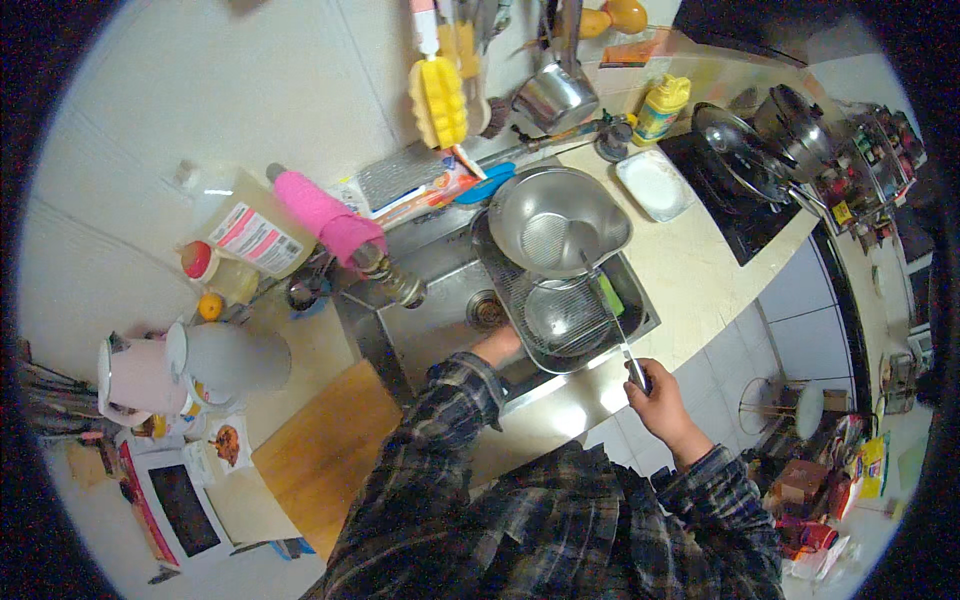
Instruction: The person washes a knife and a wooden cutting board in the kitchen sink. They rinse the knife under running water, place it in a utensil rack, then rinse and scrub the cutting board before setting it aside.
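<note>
My right hand (655,397) grips the dark handle of a long metal ladle (609,304). The ladle slants up and left; its rounded head lies inside a stainless steel mixing bowl (536,199) with a pouring lip. The bowl rests on the far part of a ribbed metal draining tray (551,365), which spans the sink (427,337). On the tray's near part is a round shiny metal piece (562,319), with a light-green object (611,294) beside it. At the tray's left edge is my left hand (499,346); its fingers are hidden.
A faucet (397,281) with a pink cloth (322,210) over it stands left of the tray. A wooden cutting board (330,450) lies at the near left. To the right are a white dish (656,186), a yellow bottle (661,111) and a cooktop (739,202) with pans.
</note>
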`<state>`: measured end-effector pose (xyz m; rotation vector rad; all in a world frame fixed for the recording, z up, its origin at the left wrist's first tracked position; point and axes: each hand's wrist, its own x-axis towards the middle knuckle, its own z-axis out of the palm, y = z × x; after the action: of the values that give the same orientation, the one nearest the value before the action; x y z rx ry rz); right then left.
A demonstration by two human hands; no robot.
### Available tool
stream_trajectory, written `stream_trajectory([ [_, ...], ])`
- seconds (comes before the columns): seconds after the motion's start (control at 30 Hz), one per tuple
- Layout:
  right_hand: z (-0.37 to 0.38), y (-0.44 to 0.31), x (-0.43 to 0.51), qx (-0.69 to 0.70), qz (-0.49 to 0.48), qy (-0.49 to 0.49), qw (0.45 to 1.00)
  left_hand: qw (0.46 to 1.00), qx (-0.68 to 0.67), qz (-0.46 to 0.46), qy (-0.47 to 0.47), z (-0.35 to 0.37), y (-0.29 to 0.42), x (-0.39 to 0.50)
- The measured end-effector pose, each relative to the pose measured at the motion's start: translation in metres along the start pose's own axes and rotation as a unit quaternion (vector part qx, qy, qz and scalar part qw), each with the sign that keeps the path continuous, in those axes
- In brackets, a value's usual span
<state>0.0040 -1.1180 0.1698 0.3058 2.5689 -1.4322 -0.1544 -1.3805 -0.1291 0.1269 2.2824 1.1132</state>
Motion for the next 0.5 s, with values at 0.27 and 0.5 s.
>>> stream_trajectory([
  [0.27, 0.019, -0.017, -0.003, 0.006, -0.019, -0.099, 0.995, 0.925, 0.095, 0.006, 0.367, -0.172, 0.009, -0.041],
  [0.5, 0.021, -0.041, -0.012, -0.146, -0.137, -0.112, 0.973, 0.929, 0.235, -0.109, 0.263, -0.288, 0.009, -0.021],
])
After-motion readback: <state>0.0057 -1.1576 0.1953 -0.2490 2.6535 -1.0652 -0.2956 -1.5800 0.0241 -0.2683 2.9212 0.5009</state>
